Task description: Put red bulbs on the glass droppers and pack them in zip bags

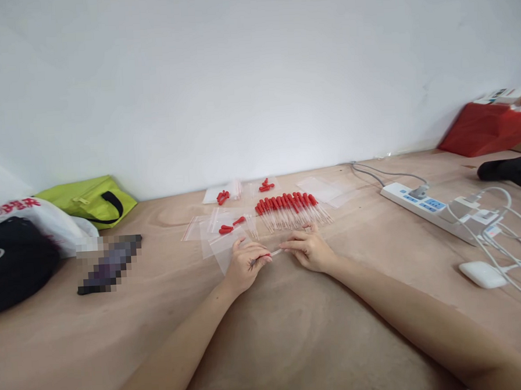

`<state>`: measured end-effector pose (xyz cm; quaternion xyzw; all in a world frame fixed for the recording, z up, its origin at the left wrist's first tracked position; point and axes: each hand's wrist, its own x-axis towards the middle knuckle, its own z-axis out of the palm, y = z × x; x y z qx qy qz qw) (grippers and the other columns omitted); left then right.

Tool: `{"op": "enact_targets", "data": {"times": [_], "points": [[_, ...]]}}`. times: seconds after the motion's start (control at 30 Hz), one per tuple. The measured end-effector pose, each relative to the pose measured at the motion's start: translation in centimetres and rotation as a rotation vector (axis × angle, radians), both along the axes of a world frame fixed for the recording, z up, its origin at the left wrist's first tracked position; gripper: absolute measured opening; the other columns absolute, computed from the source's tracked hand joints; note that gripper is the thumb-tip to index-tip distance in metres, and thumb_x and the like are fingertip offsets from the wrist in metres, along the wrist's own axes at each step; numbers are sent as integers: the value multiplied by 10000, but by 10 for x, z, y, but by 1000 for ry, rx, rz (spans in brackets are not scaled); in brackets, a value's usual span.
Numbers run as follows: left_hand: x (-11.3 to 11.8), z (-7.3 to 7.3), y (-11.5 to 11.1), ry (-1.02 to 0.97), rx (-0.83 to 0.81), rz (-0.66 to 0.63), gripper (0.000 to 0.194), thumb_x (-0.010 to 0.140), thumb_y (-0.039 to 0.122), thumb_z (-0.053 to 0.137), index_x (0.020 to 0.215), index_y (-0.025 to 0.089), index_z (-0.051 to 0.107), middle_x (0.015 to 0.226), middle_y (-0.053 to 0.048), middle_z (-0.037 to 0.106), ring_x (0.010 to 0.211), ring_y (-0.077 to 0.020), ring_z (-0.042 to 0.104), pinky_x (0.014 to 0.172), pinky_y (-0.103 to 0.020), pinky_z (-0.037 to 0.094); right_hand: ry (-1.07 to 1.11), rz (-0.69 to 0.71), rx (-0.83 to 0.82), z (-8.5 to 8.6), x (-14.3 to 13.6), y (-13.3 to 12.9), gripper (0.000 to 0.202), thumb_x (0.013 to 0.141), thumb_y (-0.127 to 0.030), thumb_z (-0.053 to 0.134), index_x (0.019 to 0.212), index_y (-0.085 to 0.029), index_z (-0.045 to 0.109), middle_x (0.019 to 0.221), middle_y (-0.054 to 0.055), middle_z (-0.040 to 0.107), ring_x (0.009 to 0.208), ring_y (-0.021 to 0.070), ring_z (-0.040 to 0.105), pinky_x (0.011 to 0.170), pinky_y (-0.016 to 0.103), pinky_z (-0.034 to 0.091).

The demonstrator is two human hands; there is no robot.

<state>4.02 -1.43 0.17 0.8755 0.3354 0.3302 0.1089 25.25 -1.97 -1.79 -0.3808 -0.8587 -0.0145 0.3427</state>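
My left hand (245, 265) is closed around a red rubber bulb (267, 256), mostly hidden by the fingers. Between the hands runs a thin clear tube (276, 252), its right end pinched in my right hand (309, 249). Just beyond lies a row of red-capped droppers (287, 204), bulbs away from me and clear tubes toward me. Loose red bulbs (226, 229) rest on clear zip bags (214, 243) left of the row. More red bulbs (223, 197) and another small group (266, 186) lie on bags farther back.
A white power strip (431, 209) with cables and a white charger (483, 274) lies at the right. A red bag (486, 128) stands back right. At the left are a green bag (90, 201), a black bag (17, 263) and a blurred dark object (111, 265).
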Motion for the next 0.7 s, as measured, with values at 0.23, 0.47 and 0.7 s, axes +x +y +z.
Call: {"op": "enact_targets", "data": {"times": [0.23, 0.47, 0.7], "points": [[-1, 1, -1, 40, 41, 8, 216, 832, 308, 493, 696, 208, 628, 675, 22, 676, 696, -140, 613, 975, -428, 169, -57, -28, 56, 4, -3, -2, 249, 786, -134, 434, 869, -237, 646, 764, 3, 624, 641, 106, 491, 778, 350, 192], [1, 4, -3, 46, 99, 13, 187, 810, 305, 523, 682, 205, 617, 659, 26, 676, 683, -140, 614, 987, -420, 186, -112, -40, 71, 6, -8, -8, 217, 796, -155, 424, 817, -201, 635, 681, 2, 598, 609, 102, 459, 698, 322, 188], [1, 2, -5, 67, 116, 14, 179, 810, 292, 512, 683, 200, 599, 662, 18, 671, 689, -143, 611, 987, -423, 194, -109, -47, 72, 5, -16, -12, 229, 814, -157, 396, 764, -180, 619, 646, 1, 575, 569, 97, 416, 662, 309, 184]]}}
